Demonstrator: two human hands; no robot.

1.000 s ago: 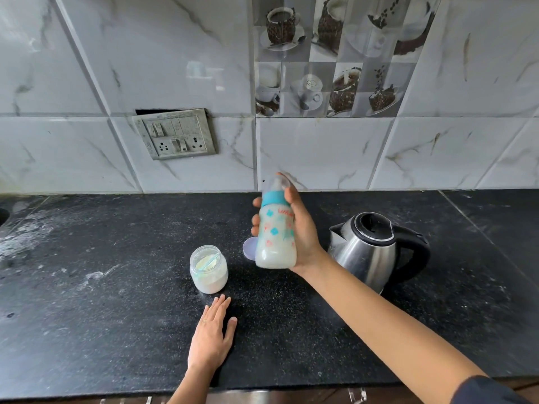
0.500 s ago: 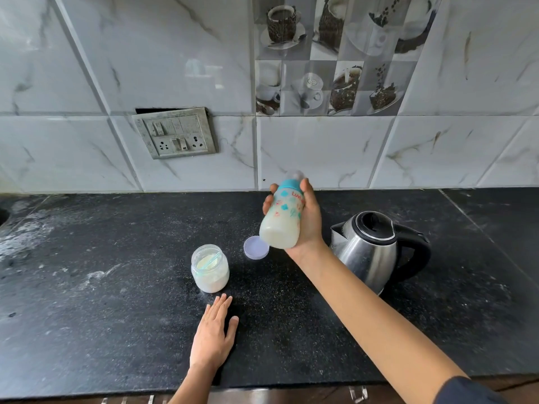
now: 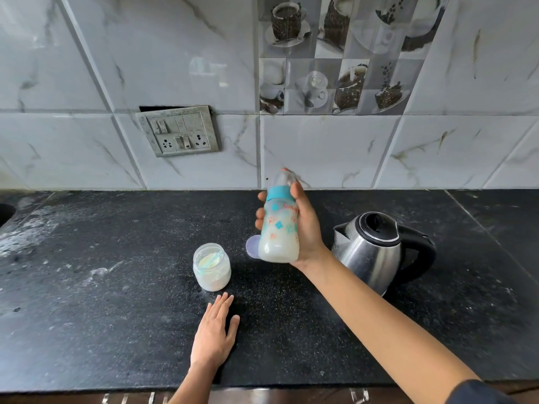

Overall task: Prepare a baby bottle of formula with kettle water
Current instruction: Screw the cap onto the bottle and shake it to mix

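Black speckled stone forms the counter (image 3: 87,287), and we place everything against the steel kettle (image 3: 370,252) standing at the right. Far left of the kettle, up on the tiled wall, sits a grey switch plate (image 3: 178,131). Well left of the kettle on the stone stands an open jar (image 3: 212,266) of white formula powder with a pale scoop inside. Nearer us than the jar, also left of the kettle, our left hand (image 3: 214,333) lies flat on the counter, fingers straight, holding nothing. A small lilac lid (image 3: 252,246) lies between jar and kettle, partly hidden behind the bottle.

Just left of the kettle, lifted clear of the counter, is the baby bottle (image 3: 280,228). It is teat up and leaning slightly, with its teal collar on and milky liquid in its lower part. Our right hand (image 3: 306,225) wraps its body from the kettle side, fingertips showing at the bottle's left edge.

We judge the bottle light and fairly stiff, its smooth plastic possibly slick or warm. With the liquid sloshing low, 1 hand round the middle of the body should hold it best, not the soft teat.
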